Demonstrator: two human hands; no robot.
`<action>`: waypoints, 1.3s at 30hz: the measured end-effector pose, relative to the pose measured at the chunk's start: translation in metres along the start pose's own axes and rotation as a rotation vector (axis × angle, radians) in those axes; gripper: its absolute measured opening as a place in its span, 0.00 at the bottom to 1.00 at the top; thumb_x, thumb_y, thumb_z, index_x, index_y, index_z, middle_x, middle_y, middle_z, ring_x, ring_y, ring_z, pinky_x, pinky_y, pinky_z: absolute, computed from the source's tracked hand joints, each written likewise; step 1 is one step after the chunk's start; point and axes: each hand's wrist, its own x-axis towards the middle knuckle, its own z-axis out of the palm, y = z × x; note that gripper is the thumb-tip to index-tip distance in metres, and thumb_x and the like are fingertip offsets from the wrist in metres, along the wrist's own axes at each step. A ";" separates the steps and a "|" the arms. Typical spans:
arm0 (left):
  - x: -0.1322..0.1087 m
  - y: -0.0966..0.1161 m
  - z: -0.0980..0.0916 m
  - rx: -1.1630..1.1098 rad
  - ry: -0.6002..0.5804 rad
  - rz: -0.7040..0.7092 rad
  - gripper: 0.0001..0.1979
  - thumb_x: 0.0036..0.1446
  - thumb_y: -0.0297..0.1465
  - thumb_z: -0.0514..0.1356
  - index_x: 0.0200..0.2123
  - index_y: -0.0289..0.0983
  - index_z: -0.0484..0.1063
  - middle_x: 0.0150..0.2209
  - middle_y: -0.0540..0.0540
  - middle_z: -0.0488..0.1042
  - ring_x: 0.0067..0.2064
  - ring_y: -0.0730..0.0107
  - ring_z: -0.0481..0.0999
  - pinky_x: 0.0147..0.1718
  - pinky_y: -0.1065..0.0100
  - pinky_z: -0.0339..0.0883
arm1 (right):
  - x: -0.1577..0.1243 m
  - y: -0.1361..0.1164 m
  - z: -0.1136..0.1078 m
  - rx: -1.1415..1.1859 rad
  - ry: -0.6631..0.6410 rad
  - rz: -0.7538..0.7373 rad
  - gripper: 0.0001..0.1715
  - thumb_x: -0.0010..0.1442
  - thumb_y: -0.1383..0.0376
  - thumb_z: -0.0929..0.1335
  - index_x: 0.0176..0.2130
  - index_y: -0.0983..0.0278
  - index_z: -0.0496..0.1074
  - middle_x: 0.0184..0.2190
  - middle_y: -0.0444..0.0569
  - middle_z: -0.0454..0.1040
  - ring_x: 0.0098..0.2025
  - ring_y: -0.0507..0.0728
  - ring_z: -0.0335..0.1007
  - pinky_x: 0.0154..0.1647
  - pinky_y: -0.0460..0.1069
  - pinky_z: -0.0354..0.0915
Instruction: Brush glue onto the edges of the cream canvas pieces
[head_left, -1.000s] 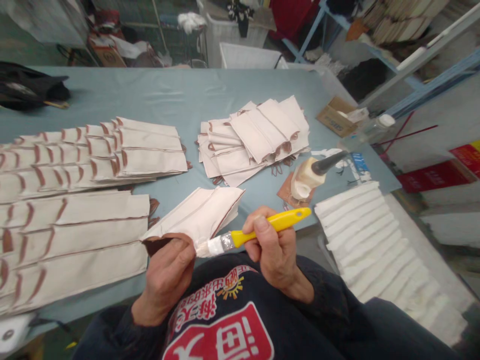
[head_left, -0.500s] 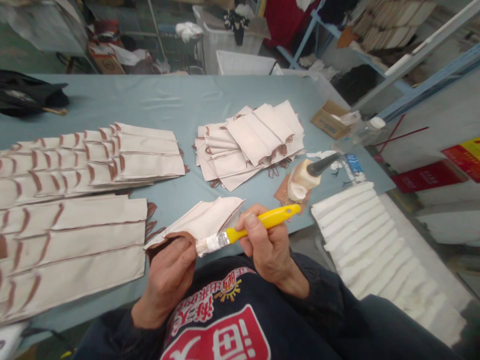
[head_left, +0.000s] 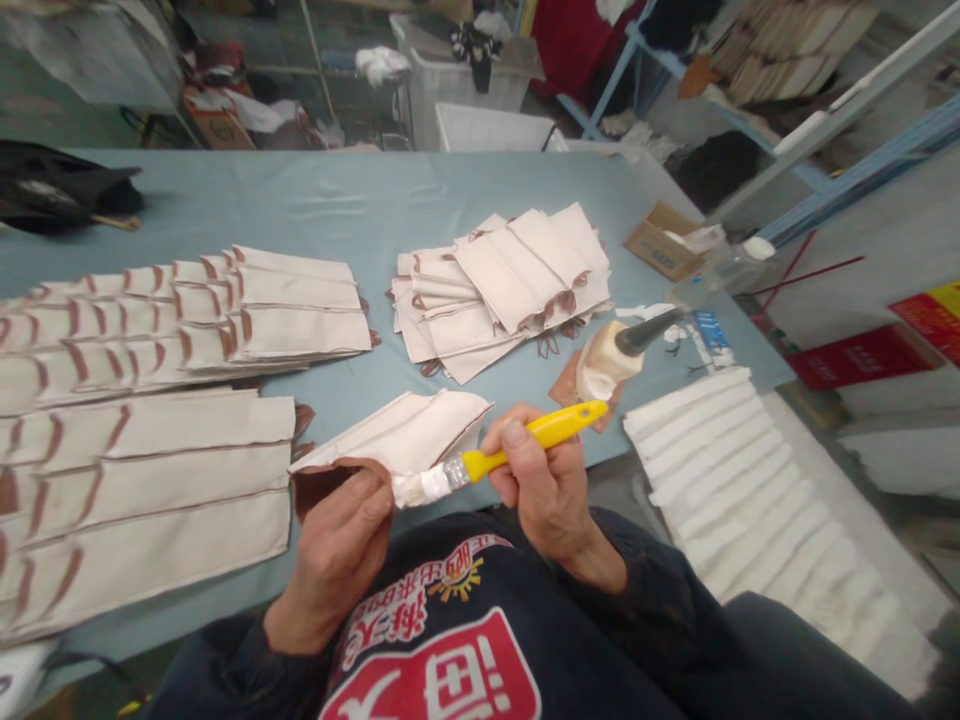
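My left hand (head_left: 337,545) grips the near end of a folded cream cloth piece with brown trim (head_left: 409,435), held just above the front edge of the blue-grey table (head_left: 337,200). My right hand (head_left: 544,480) is closed round a yellow-handled brush (head_left: 525,445). Its white bristles touch the cloth's near end beside my left fingers. Behind my right hand stands a glue pot (head_left: 600,365) coated in white paste, a dark handle sticking out of it.
Overlapping rows of finished cream pieces (head_left: 150,400) cover the table's left. A loose pile of folded pieces (head_left: 502,280) lies in the centre. White padded strips (head_left: 750,500) hang off the right edge. A cardboard box (head_left: 664,245) and a black bag (head_left: 60,190) sit farther back.
The brush has slid slightly along the cloth's near end and my right hand has risen a little. My left hand keeps its grip on the cloth.
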 end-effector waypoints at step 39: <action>0.033 0.003 -0.013 -0.830 0.158 -1.418 0.29 0.40 0.46 0.79 0.44 0.35 0.85 0.33 0.45 0.85 0.29 0.68 0.78 0.27 0.72 0.72 | 0.037 0.025 -0.006 0.070 0.233 -0.089 0.27 0.66 0.41 0.67 0.31 0.60 0.68 0.13 0.32 0.56 0.14 0.46 0.49 0.15 0.43 0.49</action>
